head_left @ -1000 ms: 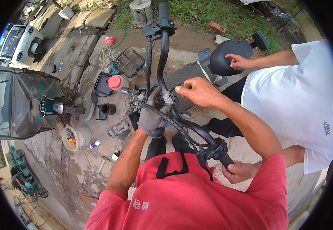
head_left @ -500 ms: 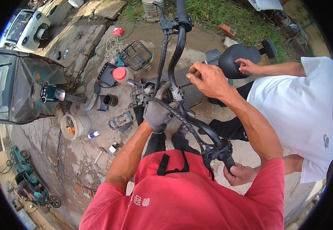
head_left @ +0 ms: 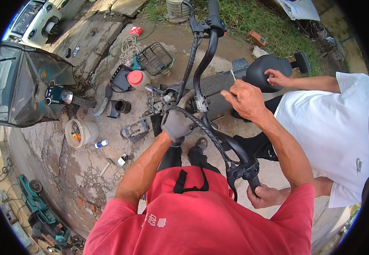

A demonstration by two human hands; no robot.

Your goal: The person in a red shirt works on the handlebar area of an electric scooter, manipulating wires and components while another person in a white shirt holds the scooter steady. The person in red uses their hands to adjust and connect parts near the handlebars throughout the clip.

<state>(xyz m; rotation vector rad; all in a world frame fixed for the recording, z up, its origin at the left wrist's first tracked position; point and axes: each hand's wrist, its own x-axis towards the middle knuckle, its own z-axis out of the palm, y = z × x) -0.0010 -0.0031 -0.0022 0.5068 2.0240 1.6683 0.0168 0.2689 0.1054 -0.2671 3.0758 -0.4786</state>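
My left hand [head_left: 177, 125], in a grey glove, is closed around the handlebar stem just below its clamp [head_left: 201, 103]; cables partly hide the fingers. My bare right hand [head_left: 247, 101] is curled right of the clamp, with the thumb out toward it. It seems to hold a hex key; a thin dark shaft [head_left: 214, 92] runs from the clamp toward the thumb, and a pale thin end [head_left: 233, 75] shows above the fingers. The black handlebar [head_left: 200, 70] runs from top to lower right. A co-worker's hand [head_left: 266, 196] holds its lower grip [head_left: 254, 182].
The co-worker in a white shirt [head_left: 316, 119] stands at right, other hand [head_left: 277, 78] by the black seat [head_left: 259, 73]. Left on the ground are a red-lidded jar [head_left: 137, 79], a wire basket [head_left: 155, 58], a bucket [head_left: 89, 132] and a hammer [head_left: 106, 167]. A covered vehicle [head_left: 27, 85] stands farther left.
My right hand has moved slightly right and down, away from the clamp, and the pale thin end now shows above it. My left hand keeps its hold on the stem.
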